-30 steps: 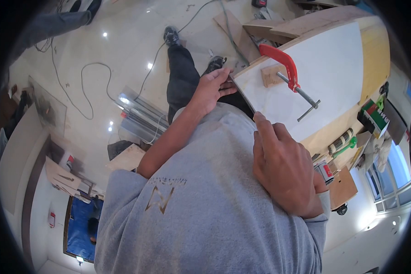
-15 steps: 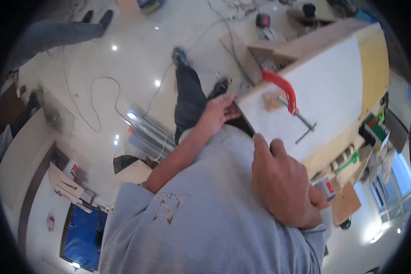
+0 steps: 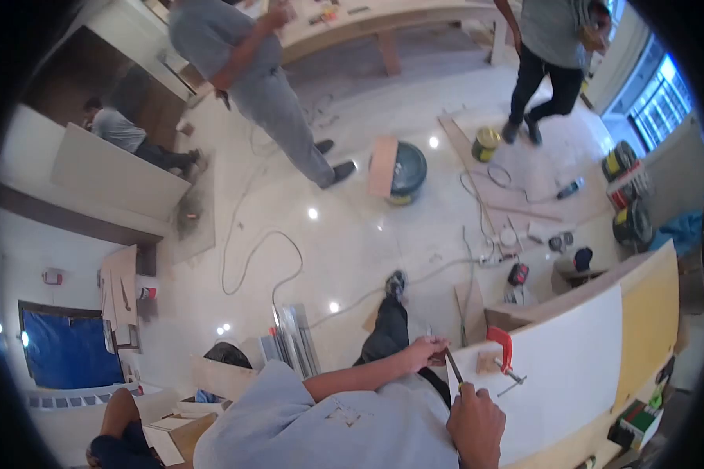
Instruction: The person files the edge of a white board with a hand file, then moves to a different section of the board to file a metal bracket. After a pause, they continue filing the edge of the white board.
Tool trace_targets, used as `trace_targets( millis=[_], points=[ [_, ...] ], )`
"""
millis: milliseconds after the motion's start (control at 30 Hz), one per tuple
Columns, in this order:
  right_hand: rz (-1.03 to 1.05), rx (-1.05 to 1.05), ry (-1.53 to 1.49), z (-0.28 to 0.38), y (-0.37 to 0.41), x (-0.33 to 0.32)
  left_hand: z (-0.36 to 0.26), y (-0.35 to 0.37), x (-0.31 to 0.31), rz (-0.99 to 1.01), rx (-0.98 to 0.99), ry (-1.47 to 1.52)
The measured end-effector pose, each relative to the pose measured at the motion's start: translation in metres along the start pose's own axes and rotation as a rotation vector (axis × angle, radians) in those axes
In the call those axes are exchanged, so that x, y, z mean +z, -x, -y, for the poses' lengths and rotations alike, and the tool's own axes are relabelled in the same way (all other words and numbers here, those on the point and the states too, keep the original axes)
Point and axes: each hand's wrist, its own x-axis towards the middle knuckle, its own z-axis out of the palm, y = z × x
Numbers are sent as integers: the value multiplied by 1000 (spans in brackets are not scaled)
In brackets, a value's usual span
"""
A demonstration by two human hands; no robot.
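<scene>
My right hand [image 3: 477, 426] is closed around the handle end of a narrow, dark, flat file [image 3: 453, 366]. At the far end of the file, the fingers of my left hand [image 3: 425, 353] pinch its tip. The file lies along the left edge of a white-faced board [image 3: 567, 356], which has a yellow band at its far right. A red G-clamp [image 3: 501, 341] grips the board near that edge, with a small wooden block [image 3: 489, 363] under its screw. Whether the file touches the board's edge is hard to tell.
Two people stand ahead, one in grey trousers [image 3: 270, 109], another in black trousers [image 3: 544, 86]; a third sits [image 3: 125, 129] at the left. Cables [image 3: 301, 270], metal strips [image 3: 293, 344], a lidded bucket [image 3: 407, 168] and a drill [image 3: 518, 273] are on the floor.
My view has tilted up and shows more of the room and other people. Both hands stay on the file, now lower in view. The clamp stays on the board.
</scene>
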Motion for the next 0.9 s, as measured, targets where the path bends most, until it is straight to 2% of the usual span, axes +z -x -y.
trace_targets(
  millis=[100, 333, 433, 533, 633, 900],
  points=[
    [-93, -40, -4, -13, 10, 18, -1, 1, 4, -15, 7, -17],
    [-152, -88, -74, -25, 26, 35, -8, 1, 5, -26, 62, -44],
    [-105, -105, -96, -31, 27, 42, -7, 2, 7, -53, 84, -72],
    [-206, -188, -128, -37, 26, 54, -8, 5, 11, -81, 65, -84],
    [-195, -211, -136, -40, 28, 57, -15, 15, 20, -82, 89, -132],
    [-161, -134, -97, -40, 34, 58, -17, 22, 29, -85, 78, -108]
  ],
)
